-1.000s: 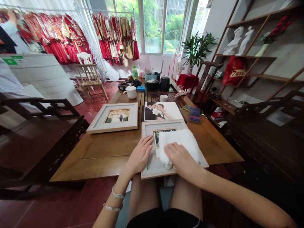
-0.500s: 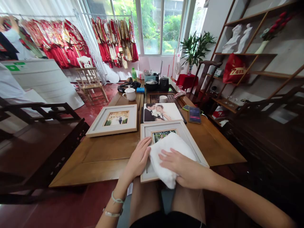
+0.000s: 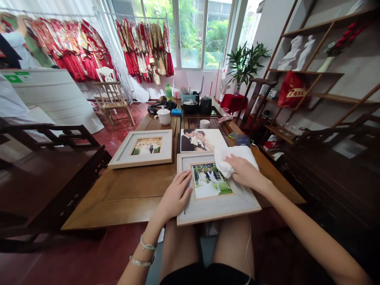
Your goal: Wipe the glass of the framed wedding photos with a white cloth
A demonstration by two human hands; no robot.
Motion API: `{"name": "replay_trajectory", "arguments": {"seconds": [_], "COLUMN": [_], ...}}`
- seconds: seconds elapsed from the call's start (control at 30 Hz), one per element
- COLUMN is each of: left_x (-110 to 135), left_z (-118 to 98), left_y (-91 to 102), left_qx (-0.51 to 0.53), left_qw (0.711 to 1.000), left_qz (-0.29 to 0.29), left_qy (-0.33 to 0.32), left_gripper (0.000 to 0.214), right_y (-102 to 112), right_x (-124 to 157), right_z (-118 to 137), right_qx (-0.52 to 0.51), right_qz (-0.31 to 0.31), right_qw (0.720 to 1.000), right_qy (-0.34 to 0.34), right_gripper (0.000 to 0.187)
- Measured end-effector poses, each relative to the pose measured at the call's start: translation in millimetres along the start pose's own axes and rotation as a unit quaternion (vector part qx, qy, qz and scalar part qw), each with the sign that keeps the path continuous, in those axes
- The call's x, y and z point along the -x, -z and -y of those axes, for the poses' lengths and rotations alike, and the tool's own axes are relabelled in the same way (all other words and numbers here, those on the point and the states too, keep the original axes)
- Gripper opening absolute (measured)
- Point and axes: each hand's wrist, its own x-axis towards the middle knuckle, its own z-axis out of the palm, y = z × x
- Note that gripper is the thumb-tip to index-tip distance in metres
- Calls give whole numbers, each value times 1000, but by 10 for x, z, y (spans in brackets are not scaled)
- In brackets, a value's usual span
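Observation:
In front of me a pale wooden picture frame (image 3: 219,209) with a wedding photo (image 3: 209,180) behind its mat overhangs the table's near edge. My left hand (image 3: 177,194) lies on its left side, fingers stretched out along the border. My right hand (image 3: 245,170) presses a white cloth (image 3: 237,154) onto the frame's upper right corner, with the fingers spread over the cloth. Beyond the frame lies a wedding print (image 3: 203,140), partly covered by the cloth. A second picture frame (image 3: 141,148), similar in look, rests flat to the left.
The wooden table (image 3: 127,202) carries a white lidded cup (image 3: 163,116), a small white cup (image 3: 204,124), a black kettle (image 3: 206,105) and a phone (image 3: 242,139) half behind the cloth. Dark wooden chairs stand on both sides. A person (image 3: 14,43) is at the clothes rack, far left.
My right hand has moved the white cloth up and right, from the frame's lower middle to its upper right corner, uncovering the photo. My left hand stays on the frame's left side.

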Motion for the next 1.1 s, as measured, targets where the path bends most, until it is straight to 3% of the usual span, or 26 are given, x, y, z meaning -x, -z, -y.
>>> {"name": "replay_trajectory", "arguments": {"seconds": [0.13, 0.3, 0.43, 0.57, 0.63, 0.7, 0.87, 0.97, 1.1], "left_x": [42, 92, 105, 119, 128, 133, 112, 84, 64], "left_z": [-21, -5, 123, 227, 241, 241, 253, 270, 271], "left_y": [-15, -103, -172, -175, -167, -160, -167, -188, -196], "left_qx": [30, 75, 156, 251, 263, 255, 271, 313, 340], "left_qw": [999, 984, 957, 936, 932, 933, 928, 908, 900], "left_qz": [-25, -154, -220, -186, -185, -187, -176, -185, -184], "left_qy": [11, 43, 109, 159, 167, 171, 184, 206, 202], "left_gripper": [46, 50, 53, 51, 51, 51, 55, 69, 70], "right_y": [-116, -217, -134, 142, 267, 336, 264, 124, -113], "right_x": [-367, -457, -282, 172, 438, 664, 833, 653, 310], "right_z": [357, 835, 974, 802, 635, 437, 20, 44, 416], "right_qx": [-11, -61, -140, -220, -251, -266, -194, -112, -48], "right_qz": [-13, 9, 51, 162, 194, 195, 81, 21, -8], "right_qw": [999, 988, 960, 912, 905, 918, 975, 993, 998], "right_qy": [28, 141, 236, 305, 282, 222, 71, 31, 46], "right_gripper": [58, 62, 66, 71, 74, 72, 67, 69, 68]}}
